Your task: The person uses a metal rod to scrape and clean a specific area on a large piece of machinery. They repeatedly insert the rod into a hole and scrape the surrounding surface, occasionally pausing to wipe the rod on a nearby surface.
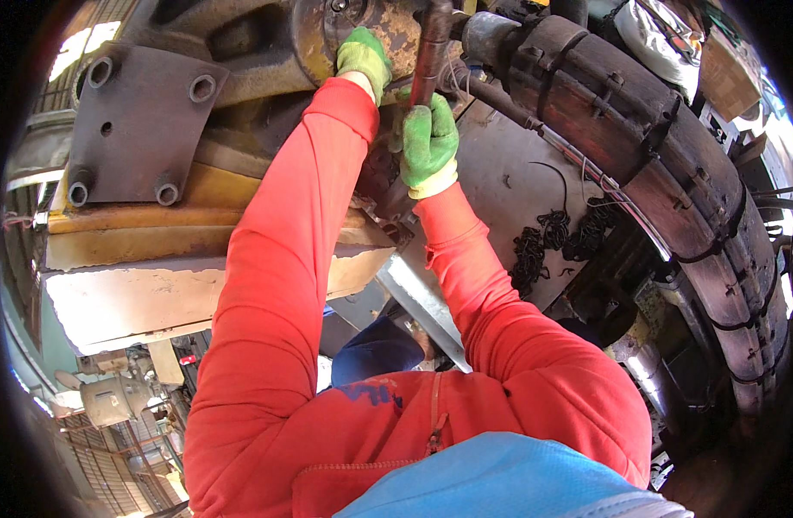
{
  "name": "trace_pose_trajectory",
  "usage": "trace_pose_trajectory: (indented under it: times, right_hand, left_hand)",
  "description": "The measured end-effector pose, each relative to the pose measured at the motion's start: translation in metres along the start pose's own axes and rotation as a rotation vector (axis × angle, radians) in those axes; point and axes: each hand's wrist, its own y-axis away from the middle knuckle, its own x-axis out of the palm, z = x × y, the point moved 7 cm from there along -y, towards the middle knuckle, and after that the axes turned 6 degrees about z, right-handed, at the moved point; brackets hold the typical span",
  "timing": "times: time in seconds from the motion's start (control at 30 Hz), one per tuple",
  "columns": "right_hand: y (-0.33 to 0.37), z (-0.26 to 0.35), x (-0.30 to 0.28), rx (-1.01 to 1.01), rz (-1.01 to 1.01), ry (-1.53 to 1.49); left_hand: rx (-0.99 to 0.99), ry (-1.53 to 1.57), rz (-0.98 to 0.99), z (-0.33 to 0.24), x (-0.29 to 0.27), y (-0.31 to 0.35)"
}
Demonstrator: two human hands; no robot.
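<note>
Reddish-brown metal bar (pixel 432 53), close beside a rusty casting (pixel 400 36), looks heavy and stiff, perhaps slick; best held low, where the gloved right hand (pixel 430 148) is curled closed round its end. Gloved left hand (pixel 364 62) against the casting, fingers bent, hold hidden, cannot tell. Dark segmented band (pixel 647 147) crowds the right; steel plate (pixel 142 142) well left.

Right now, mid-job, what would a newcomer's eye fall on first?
First, the red sleeves up the middle, leading to the gloved left hand by a worn casting and the right hand gripping a dark bar. Next, the big segmented band curving down the right, then the four-ringed dark plate at upper left.
</note>
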Motion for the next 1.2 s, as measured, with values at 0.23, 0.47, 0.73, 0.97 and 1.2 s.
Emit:
trace_pose_trajectory:
  times: [0.23, 0.47, 0.73, 0.97, 1.2]
  right_hand:
    - [0.015, -0.021, -0.001, 0.074, 0.128, 0.185]
    - [0.023, -0.045, -0.024, 0.004, 0.063, 0.44]
    - [0.0, -0.044, -0.034, -0.156, -0.04, 0.701]
    - [-0.02, -0.049, -0.025, -0.082, 0.034, 0.859]
    - [-0.016, -0.052, -0.021, -0.067, 0.016, 0.892]
  left_hand:
    - [0.06, 0.368, -0.038, 0.011, 0.002, -0.009]
    - [0.229, -1.022, 0.217, -0.109, -0.044, 0.017]
    - [-0.034, -0.463, 0.174, -0.129, -0.081, 0.007]
    - [0.051, -0.571, 0.101, -0.126, -0.075, 0.004]
    - [-0.139, -0.377, 0.131, -0.106, -0.074, -0.01]
